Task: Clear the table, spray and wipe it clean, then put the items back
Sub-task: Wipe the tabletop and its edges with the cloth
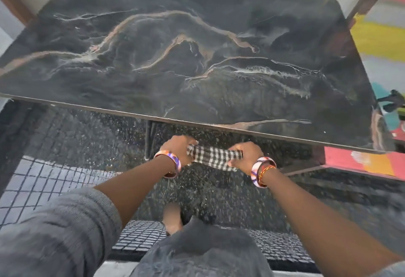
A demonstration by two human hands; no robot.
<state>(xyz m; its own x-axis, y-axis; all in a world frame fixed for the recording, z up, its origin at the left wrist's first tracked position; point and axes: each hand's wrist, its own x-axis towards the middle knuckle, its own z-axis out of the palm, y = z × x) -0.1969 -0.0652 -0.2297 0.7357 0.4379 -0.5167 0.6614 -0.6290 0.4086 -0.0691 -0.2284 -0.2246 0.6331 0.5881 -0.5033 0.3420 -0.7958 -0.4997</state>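
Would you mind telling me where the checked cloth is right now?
In the head view the checked cloth is stretched between the left hand and right hand, held just below the near edge of the marble table.

1. The black-and-white checked woven cloth point(213, 158) is bunched into a narrow band; it is stretched sideways in the air, below and in front of the near edge of the worktop, not touching it; each end is gripped by a hand.
2. The dark marble-patterned rectangular worktop point(175, 62) has pale and tan veins running across it; its surface looks glossy; its near edge runs slantwise just above the cloth.
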